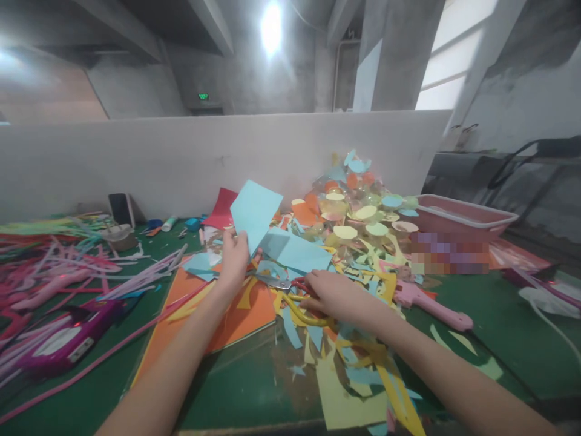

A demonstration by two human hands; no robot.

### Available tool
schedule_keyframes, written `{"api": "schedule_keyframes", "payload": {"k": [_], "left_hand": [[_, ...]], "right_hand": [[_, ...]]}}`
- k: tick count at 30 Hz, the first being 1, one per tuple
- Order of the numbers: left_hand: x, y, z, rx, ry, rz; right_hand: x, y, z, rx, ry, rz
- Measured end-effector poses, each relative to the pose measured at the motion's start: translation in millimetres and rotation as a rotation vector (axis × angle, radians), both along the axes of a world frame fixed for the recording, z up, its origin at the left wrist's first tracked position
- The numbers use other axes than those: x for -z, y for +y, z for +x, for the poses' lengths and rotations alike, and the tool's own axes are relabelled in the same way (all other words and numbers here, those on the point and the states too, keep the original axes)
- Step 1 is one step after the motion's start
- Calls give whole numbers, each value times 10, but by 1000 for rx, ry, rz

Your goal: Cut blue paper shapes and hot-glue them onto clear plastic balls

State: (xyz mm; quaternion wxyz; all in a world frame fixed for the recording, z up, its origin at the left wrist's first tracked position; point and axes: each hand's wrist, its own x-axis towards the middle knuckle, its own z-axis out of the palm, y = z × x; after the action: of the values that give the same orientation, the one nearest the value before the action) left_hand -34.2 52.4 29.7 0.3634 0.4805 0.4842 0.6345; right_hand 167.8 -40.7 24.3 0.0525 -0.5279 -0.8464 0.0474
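My left hand (pixel 235 260) is closed on a sheet of light blue paper (pixel 255 209), which stands up tilted above the table. In my right hand (pixel 333 293) is a pair of scissors (pixel 278 282) with red handles, its blades pointing left toward the paper. Another light blue piece (pixel 297 249) lies between the two hands; whether it joins the held sheet I cannot tell. Below the hands lies an orange sheet (pixel 245 321). Yellow strips (pixel 302 312) and blue scraps lie under and around my right hand.
A heap of clear cups with coloured paper discs (pixel 349 209) rises at back right, beside a pink basket (pixel 467 212). A pink glue gun (pixel 436 309) lies right. On the left are pink and purple strips (pixel 140 275), a purple device (pixel 75 339) and a phone (pixel 120 210). A white partition (pixel 158 163) stands behind.
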Motion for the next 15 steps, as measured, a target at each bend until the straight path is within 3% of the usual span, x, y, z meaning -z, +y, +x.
{"api": "schedule_keyframes", "payload": {"k": [7, 15], "left_hand": [[-8, -14, -14, 7, 32, 85], [-148, -100, -13, -160, -65, 289]], "right_hand": [[-2, -93, -37, 86, 106, -15], [50, 74, -61, 208, 737, -486]]}}
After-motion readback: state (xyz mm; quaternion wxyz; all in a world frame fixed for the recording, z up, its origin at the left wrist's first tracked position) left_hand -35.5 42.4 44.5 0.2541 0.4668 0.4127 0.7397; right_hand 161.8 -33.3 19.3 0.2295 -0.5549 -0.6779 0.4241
